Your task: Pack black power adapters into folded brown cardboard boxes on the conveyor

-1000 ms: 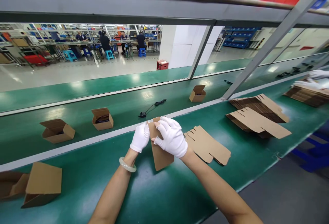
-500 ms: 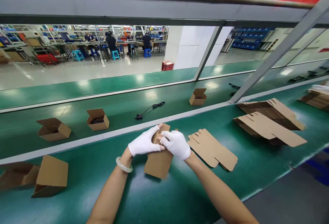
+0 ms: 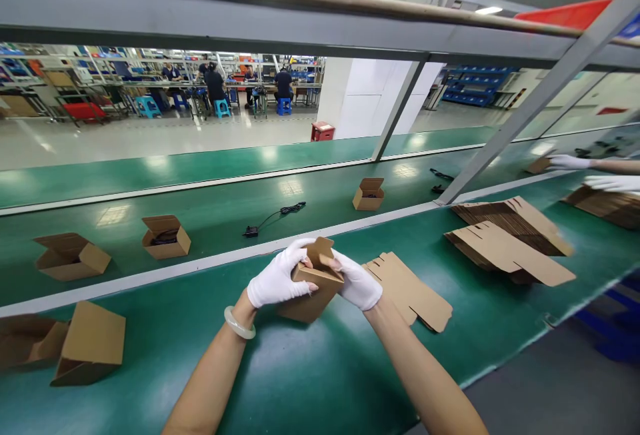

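Between my two white-gloved hands is a small brown cardboard box, tilted, with its flaps partly folded at the top. My left hand grips its left side, thumb across the front edge. On the right side, my right hand holds the box near a raised flap; some of its fingers are hidden behind the cardboard. Just right of my right hand, flat folded cartons lie on the green table. Two folded-up boxes, one of them a nearer box, stand at the left.
On the green conveyor behind stand open boxes holding dark cords, and a black power adapter with cable. Stacked flat cartons lie at the right. A co-worker's gloved hand touches a box there. A metal post slants upward.
The carton in my hands has turned and opened into a box shape. My right hand has shifted to its right side. Boxes on the conveyor have moved left. A co-worker's hands have appeared at right.
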{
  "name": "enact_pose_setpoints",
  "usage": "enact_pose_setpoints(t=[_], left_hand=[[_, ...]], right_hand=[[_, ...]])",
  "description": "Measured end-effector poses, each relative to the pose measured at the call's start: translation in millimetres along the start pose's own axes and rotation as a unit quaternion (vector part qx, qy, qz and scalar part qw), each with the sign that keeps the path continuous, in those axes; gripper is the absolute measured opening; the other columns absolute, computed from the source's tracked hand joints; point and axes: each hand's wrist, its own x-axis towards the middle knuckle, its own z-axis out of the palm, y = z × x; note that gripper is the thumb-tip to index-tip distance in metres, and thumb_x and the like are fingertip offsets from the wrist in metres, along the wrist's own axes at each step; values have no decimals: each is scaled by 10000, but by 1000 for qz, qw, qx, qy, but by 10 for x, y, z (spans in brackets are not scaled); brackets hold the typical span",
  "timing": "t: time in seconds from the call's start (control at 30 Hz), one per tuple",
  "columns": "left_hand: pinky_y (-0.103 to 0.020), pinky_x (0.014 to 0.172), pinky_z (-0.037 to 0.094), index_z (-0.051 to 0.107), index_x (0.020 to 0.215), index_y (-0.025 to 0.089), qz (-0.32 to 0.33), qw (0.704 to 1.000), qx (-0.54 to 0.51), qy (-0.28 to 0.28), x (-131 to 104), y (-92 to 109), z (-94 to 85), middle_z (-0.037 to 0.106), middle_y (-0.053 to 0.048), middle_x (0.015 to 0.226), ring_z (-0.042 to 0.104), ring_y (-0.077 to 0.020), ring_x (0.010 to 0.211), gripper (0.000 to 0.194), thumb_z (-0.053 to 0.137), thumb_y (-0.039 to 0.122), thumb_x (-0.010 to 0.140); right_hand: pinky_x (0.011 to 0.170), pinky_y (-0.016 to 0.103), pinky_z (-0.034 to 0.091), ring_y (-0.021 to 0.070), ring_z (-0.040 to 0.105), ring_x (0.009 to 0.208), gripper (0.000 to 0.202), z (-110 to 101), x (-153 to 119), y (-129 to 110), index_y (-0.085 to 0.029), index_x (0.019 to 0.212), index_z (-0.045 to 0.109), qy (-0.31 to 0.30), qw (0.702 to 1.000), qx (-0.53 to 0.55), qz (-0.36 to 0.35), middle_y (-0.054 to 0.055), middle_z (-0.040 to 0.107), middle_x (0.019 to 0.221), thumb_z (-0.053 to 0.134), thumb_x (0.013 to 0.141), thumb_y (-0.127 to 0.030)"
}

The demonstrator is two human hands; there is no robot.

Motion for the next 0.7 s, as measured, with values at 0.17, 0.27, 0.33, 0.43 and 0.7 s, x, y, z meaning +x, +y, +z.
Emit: enact_pose_setpoints(t=[0.17,0.27,0.33,0.43,0.7], left_hand=[[-361,860,431,475,891,192,14,999,-53,3,-13,-20,6,552,-86,1122,538,-233,1008,359,706,343,661],[-336,841,432,468,902,189,15,996,-81,18,-39,-28,-26,567,-64,1035,545,-210,964,364,700,353,674],[-323,814,434,475,887,186,8,996,-82,19,-61,-25,-51,568,-56,1000,549,-198,921,358,698,368,675],[-305,773,436,482,876,181,6,996,-88,3,-106,6,-82,578,-51,958,552,-182,861,344,689,377,683],[-302,778,433,505,808,170,-46,985,-146,83,-208,-19,-256,585,-59,977,547,-188,880,285,664,376,690]], right_hand=[[928,366,408,232,541,1053,465,-24,42,-5,-185,1091,568,-65,998,5,24,79,583,1163,654,654,-319],[949,371,382,235,506,1102,544,-82,63,-154,-186,1157,547,-112,993,-36,23,81,529,1243,652,667,-398],[955,376,368,241,497,1108,543,-78,90,-264,-172,1150,559,-138,984,-112,32,84,541,1223,639,690,-450],[924,375,384,242,532,1039,471,10,162,-357,-156,1074,604,-188,950,-241,70,66,612,1090,611,730,-478],[798,346,462,223,579,945,387,155,272,-205,-154,988,611,-129,955,-267,12,74,635,1024,447,835,-470]])
